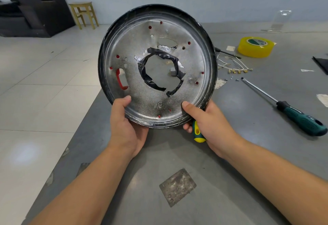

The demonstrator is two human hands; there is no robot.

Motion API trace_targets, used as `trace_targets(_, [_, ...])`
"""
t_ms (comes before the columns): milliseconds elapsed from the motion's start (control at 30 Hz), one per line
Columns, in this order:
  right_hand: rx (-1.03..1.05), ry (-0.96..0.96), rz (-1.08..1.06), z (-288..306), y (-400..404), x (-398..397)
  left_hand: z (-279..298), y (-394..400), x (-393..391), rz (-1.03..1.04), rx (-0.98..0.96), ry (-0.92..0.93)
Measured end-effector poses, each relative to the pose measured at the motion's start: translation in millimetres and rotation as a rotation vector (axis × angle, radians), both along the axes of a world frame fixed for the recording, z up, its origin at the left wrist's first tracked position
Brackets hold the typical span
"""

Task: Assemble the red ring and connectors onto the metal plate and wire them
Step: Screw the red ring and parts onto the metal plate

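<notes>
i'm holding the metal plate (124,47) up off the table (230,153), tilted so its shiny inner face is toward me. my left hand (126,127) grips the lower left rim, thumb curled over the edge onto the inside, fingers hidden behind. my right hand (211,123) grips the lower right rim the same way, thumb on the inner face, and in that same hand a small screwdriver (197,133) with a yellow and green handle is tucked under my palm, only the handle end showing.

the plate has a large middle hole edged with crumpled black tape (160,56). red (121,80) shows through a slot on the left side and through several small holes around the plate; that seems to be the red ring sitting behind it, though i can't see the ring itself.

on the table to the right, past the plate, lie thin white wires with little brass connectors (238,71) at their ends. near them is a roll of yellow tape (255,47), and a long screwdriver (291,111) with a dark green handle lies well apart from my hands. a worn grey patch (177,187) is on the table between my forearms. across the tiled floor stand a wooden stool (84,14) and a dark armchair (32,6).
</notes>
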State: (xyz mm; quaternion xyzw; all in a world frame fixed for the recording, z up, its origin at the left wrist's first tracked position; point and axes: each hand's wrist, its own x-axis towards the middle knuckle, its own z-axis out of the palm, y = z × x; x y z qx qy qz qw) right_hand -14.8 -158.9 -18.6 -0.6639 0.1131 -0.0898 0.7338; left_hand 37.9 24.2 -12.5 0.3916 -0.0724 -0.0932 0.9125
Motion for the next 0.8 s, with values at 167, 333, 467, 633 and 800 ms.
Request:
trace_targets(167, [-0.102,0.065,-0.075,5,-16,10,9,15,4,0.018,0.245,0.063])
trace_targets(333, [-0.188,0.072,-0.045,10,-39,15,11,35,17,-0.008,0.536,0.076])
trace_targets(467, [-0.247,0.049,-0.036,11,-41,15,7,36,20,0.018,0.589,0.139])
trace_targets(633, [-0.225,0.048,-0.052,10,-43,16,9,34,18,0.034,0.582,0.118])
trace_targets(800, [-0.202,0.042,-0.083,9,-41,16,9,30,13,0.018,0.551,0.104])
